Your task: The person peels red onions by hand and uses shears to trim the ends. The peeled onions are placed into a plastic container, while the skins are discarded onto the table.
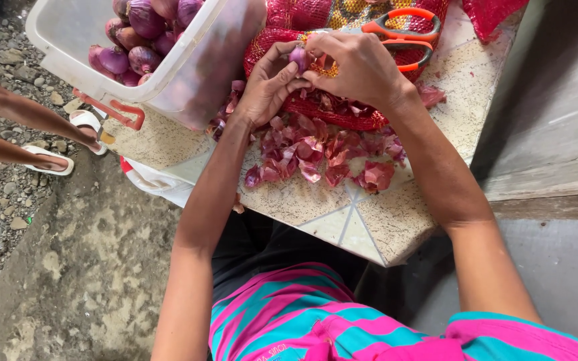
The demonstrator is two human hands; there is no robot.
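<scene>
Nearest the camera: your striped pink-and-teal shorts (316, 321), cut off by the lower frame edge. Your forearms run up from there to the table (376, 227).

Table: speckled stone-like tiles with pale joints. Its near corner juts toward your lap; the right edge runs beside a grey concrete ledge (550, 120). A bare strip of tile lies between the near corner and the skins.

Skins (322, 157): loose heap of thin, crinkled, pink-purple peel, spread just beyond the bare strip and under your wrists.

Hands: both meet over a red mesh sack (342, 113). Left hand (269, 83) and right hand (359, 67) are pressed together, fingertips of both pinched on one small purple shallot (298, 57). Most of the shallot is hidden by the fingers; only a glossy rounded patch shows. How much of it is peeled, cannot tell.

Sack: coarse netting, crumpled, its far part cut off at the top edge.

Scissors (403, 33): orange handles, lying on the sack just beyond your right hand, touching or nearly touching the knuckles. Blades hidden.

Tub (188, 67): clear plastic, rectangular, red latch, overhanging the table's left edge, just beside your left hand. It holds smooth purple shallots (135, 33); the tub is cropped at the top.

Far left: gravel ground, another person's feet in white sandals (48, 160), well apart from the table.
</scene>
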